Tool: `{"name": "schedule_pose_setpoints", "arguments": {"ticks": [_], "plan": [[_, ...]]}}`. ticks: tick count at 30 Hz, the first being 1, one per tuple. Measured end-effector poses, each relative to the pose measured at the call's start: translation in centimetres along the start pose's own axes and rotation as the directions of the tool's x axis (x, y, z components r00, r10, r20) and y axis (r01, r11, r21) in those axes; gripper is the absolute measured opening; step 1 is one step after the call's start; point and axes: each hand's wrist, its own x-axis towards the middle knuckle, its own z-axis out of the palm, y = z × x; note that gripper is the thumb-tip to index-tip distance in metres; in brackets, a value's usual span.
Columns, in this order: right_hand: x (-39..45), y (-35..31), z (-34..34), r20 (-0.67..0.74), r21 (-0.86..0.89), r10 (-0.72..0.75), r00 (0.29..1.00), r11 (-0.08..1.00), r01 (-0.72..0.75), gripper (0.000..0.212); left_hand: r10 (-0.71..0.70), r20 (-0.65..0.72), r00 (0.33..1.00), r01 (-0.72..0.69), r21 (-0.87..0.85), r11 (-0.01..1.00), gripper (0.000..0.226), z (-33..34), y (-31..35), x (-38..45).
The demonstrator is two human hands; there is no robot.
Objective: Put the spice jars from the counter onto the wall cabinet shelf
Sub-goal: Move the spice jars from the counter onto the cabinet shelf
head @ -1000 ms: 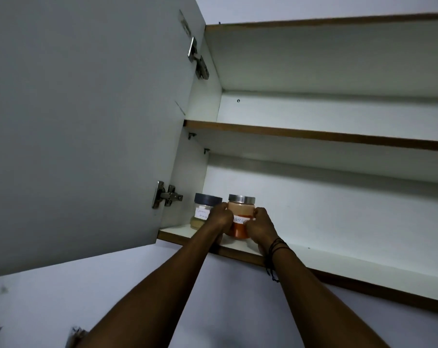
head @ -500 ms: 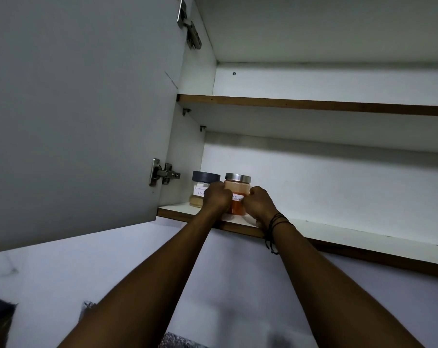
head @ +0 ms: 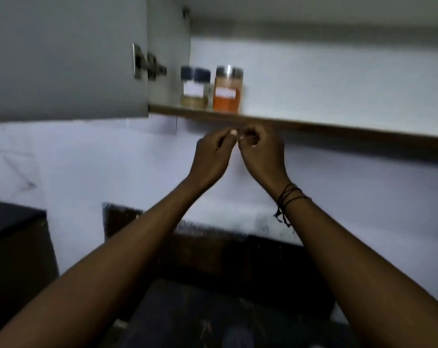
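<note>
Two spice jars stand side by side on the bottom shelf (head: 313, 126) of the wall cabinet, near its left end. The orange spice jar (head: 227, 90) has a silver lid and a white label. Left of it, the pale spice jar (head: 194, 87) has a dark lid. My left hand (head: 213, 156) and my right hand (head: 262, 151) hang just below the shelf edge, close together, fingers loosely curled and holding nothing. Both are clear of the jars. The picture is blurred by motion.
The open cabinet door (head: 62, 59) fills the upper left, with a metal hinge (head: 147, 62) at its edge. A white tiled wall (head: 100, 172) lies below the shelf. A dark counter (head: 225, 310) is at the bottom, and a dark block (head: 9, 219) sits at the left.
Both hands have let go of the orange jar and dropped below the shelf edge. The view has tilted down, showing the wall and counter.
</note>
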Motion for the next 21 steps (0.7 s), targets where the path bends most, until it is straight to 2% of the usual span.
{"name": "schedule_pose_setpoints", "arguments": {"ticks": [2, 6, 10, 12, 14, 17, 21], "plan": [[-3.7, 1.7, 0.5, 0.076, -0.047, 0.074, 0.994, 0.996, -0.07, 0.019, -0.095, 0.063, 0.993, 0.095, 0.01, 0.995, 0.029, 0.6, -1.3, -3.5], [-11.9, 5.2, 1.8, 0.194, -0.059, 0.29, 0.937, 0.957, -0.284, 0.019, -0.272, 0.217, 0.938, 0.282, -0.017, 0.959, 0.032, 2.0, -4.3, -11.7], [-21.2, 7.8, 2.6, 0.255, -0.116, 0.407, 0.877, 0.914, -0.39, 0.012, -0.383, 0.3, 0.874, 0.395, 0.022, 0.918, 0.032, 3.3, -6.9, -20.8], [-26.9, 9.2, 2.4, 0.306, -0.147, 0.457, 0.835, 0.889, -0.433, 0.016, -0.405, 0.343, 0.848, 0.415, 0.047, 0.909, 0.03, 3.5, -7.9, -25.8], [-33.1, 10.1, 2.1, 0.373, -0.227, 0.53, 0.762, 0.848, -0.479, 0.027, -0.437, 0.437, 0.786, 0.438, 0.105, 0.893, 0.03, 3.6, -8.9, -31.0], [-41.5, 10.2, 0.8, 0.479, -0.229, 0.584, 0.656, 0.804, -0.549, 0.032, -0.462, 0.552, 0.694, 0.462, 0.151, 0.874, 0.028, 3.1, -9.7, -38.7], [-50.2, 10.5, -1.3, 0.543, -0.447, 0.648, 0.534, 0.761, -0.469, 0.049, -0.508, 0.66, 0.554, 0.464, 0.262, 0.846, 0.032, 2.5, -10.5, -47.0]]}}
